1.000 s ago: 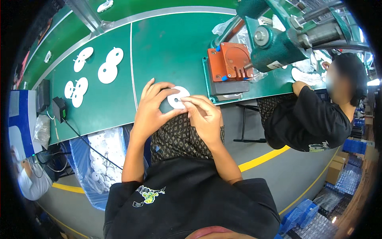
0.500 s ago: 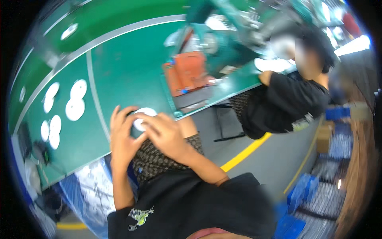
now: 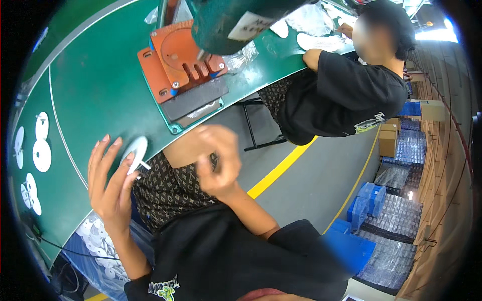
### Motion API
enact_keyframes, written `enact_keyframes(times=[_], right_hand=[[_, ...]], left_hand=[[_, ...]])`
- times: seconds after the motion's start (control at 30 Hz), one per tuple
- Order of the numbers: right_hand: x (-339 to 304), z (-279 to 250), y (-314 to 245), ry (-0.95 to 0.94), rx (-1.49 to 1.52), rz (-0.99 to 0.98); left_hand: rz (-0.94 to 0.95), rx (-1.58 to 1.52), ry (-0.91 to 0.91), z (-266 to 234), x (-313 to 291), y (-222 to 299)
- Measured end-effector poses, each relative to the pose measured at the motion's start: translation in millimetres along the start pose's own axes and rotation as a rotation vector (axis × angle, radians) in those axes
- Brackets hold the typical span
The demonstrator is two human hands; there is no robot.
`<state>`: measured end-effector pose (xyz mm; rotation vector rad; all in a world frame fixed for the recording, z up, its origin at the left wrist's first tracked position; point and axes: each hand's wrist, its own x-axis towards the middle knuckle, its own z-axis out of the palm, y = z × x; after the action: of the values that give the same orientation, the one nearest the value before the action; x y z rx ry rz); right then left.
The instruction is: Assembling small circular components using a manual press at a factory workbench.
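Indistinct dark characters are borne by a white label (image 3: 252,26) on the green machine head (image 3: 213,27), stylised lettering (image 3: 163,285) is printed on the wearer's black shirt (image 3: 216,251), and partly hidden print (image 3: 370,123) is carried by the co-worker's shirt (image 3: 341,93).

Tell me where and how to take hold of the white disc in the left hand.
Best pinch the white disc by its exposed upper rim, probably from the far side: it is steeply tilted, the left hand covers its lower left, and a peg juts right.
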<state>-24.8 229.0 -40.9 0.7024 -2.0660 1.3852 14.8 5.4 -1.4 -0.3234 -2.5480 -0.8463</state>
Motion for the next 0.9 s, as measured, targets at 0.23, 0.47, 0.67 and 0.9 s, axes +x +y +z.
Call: enact_keyframes(times=[0.23,0.47,0.67,0.9], right_hand=[[-17.9,4.3,49.8,-0.042,-0.229,0.152],[-14.3,3.2,52.8,-0.045,-0.264,0.091],[-7.4,-3.9,39.8,-0.051,-0.178,0.178],[152.5,-129.1,0.4,0.579,-0.462,-0.373]], left_hand=[[0.409,0.029,0.241,34.3,71.2,46.9],[0.347,0.111,0.227,53.7,109.6,41.8],[0.16,0.153,0.142,55.9,114.7,49.1],[0.156,0.023,0.148,60.6,115.1,37.5]])
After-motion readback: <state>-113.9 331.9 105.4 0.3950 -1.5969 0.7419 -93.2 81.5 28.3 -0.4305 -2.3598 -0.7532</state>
